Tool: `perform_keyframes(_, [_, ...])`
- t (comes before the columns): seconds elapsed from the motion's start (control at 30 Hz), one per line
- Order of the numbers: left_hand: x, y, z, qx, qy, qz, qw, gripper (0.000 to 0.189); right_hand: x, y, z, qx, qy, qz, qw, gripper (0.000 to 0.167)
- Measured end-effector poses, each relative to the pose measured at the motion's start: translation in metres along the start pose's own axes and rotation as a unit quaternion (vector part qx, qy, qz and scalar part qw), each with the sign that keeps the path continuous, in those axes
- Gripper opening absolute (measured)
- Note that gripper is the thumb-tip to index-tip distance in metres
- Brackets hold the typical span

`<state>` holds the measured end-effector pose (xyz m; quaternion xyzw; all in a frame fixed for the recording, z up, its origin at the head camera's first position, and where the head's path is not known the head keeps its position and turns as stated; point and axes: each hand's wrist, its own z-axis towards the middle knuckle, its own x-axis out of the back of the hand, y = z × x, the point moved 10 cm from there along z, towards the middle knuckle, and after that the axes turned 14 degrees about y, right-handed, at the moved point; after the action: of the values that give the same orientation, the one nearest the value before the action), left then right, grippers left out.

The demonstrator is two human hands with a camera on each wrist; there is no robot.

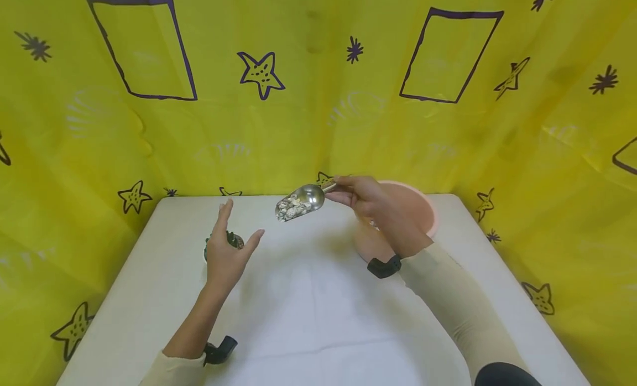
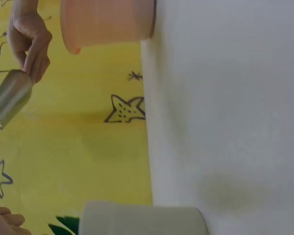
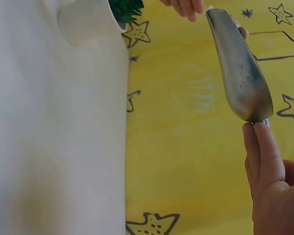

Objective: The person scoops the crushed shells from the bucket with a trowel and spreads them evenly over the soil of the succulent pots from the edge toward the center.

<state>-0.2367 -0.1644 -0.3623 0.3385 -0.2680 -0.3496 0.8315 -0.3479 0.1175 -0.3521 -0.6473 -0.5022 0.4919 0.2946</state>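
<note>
My right hand [image 1: 365,197] grips the handle of a metal scoop [image 1: 312,196], held up above the table. Whitish pebbles or shells [image 1: 292,208] fill the scoop's bowl, which points left. Beside the scoop, my left hand [image 1: 230,252] is raised with its fingers extended and thumb spread, holding nothing. Behind that hand is a white pot [image 2: 142,219] with a green plant [image 3: 126,11], mostly hidden by the hand in the head view. A pink bucket [image 1: 420,203] stands behind my right forearm, with a few whitish pieces [image 1: 373,224] showing inside.
A white cloth covers the table [image 1: 308,308]. Yellow curtain [image 1: 308,126] printed with dark stars and frames hangs close along the table's back and sides. Dark bands with small devices [image 1: 384,267] sit on both wrists.
</note>
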Motion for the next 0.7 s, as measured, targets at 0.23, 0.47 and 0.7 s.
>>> perform_keyframes(0.23, [0.012, -0.021, -0.004, 0.015, 0.001, 0.029, 0.9995, 0.097, -0.014, 0.022, 0.017, -0.044, 0.046, 0.027, 0.9976, 0.011])
perform_keyframes(0.47, [0.026, -0.026, -0.002, -0.003, 0.016, 0.037, 0.9992, 0.1, -0.02, 0.041, 0.021, -0.061, 0.06, 0.007, 0.9963, 0.015])
perform_keyframes(0.7, [0.034, -0.062, -0.008, 0.119, -0.053, 0.063, 0.9894, 0.113, -0.026, 0.056, 0.027, -0.063, 0.054, 0.007, 0.9965, 0.013])
